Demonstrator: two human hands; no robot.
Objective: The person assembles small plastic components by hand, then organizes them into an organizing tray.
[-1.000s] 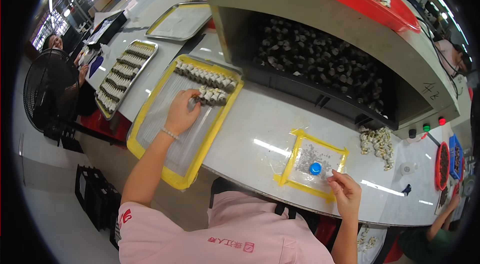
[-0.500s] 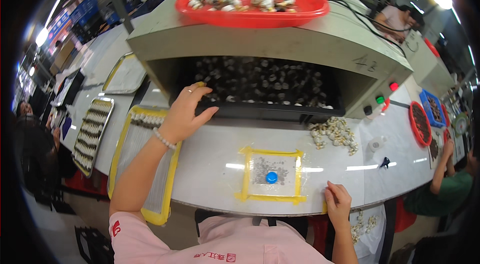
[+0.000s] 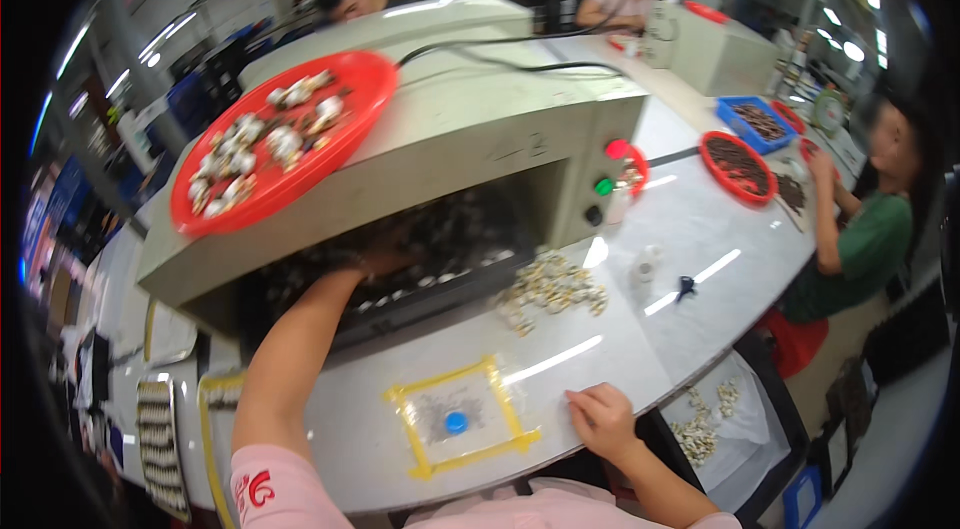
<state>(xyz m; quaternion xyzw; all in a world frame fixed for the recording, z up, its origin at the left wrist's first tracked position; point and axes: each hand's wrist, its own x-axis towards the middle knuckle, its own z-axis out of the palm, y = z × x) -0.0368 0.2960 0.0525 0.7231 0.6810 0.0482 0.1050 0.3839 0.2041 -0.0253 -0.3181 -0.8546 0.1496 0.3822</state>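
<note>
Your left hand is reaching into the dark opening of the beige machine, right among the small pale parts lying inside. It's too dark in there to tell whether your grip is wide, narrow or holding anything. Your forearm comes up from the lower left and crosses the bench edge to get in.

Just right of that hand, outside the opening, a loose pile of the same pale parts lies on the bench. Above the hand, on top of the machine, a red tray carries more of them and hangs over the front edge, tilted.

Your right hand rests flat on the bench near its front edge, fingers loosely curled, holding nothing. Just left of it is a yellow-taped square with a blue button-like cap in the middle; hand and tape are near, not touching.

Further right of the machine: red, green and black buttons on its side, a small black clip on the bench, then a red round tray of dark parts in front of a person in a green shirt.
</note>
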